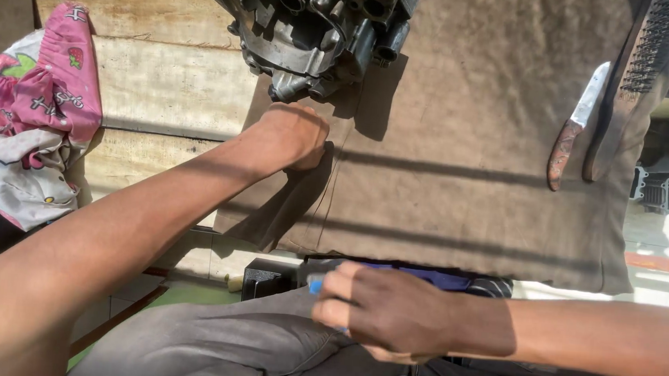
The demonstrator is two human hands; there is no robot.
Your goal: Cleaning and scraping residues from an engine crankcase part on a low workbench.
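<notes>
The left hand (pixel 291 134), fingers curled on the soft, limp brown cloth (pixel 471 143) covering the wooden bench, gripped its left edge below the heavy, rigid dark metal engine casing (pixel 314 26), while the right hand (pixel 388 313) pinched a small blue object (pixel 315 284).

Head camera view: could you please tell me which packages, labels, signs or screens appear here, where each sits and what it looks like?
No packages, labels, signs or screens are visible.
Nearest thing to print: a crumpled pink cloth with cartoon patterns, at the left on the wooden bench.
The small blue object in the right hand is mostly hidden; what it is cannot be told.
</notes>
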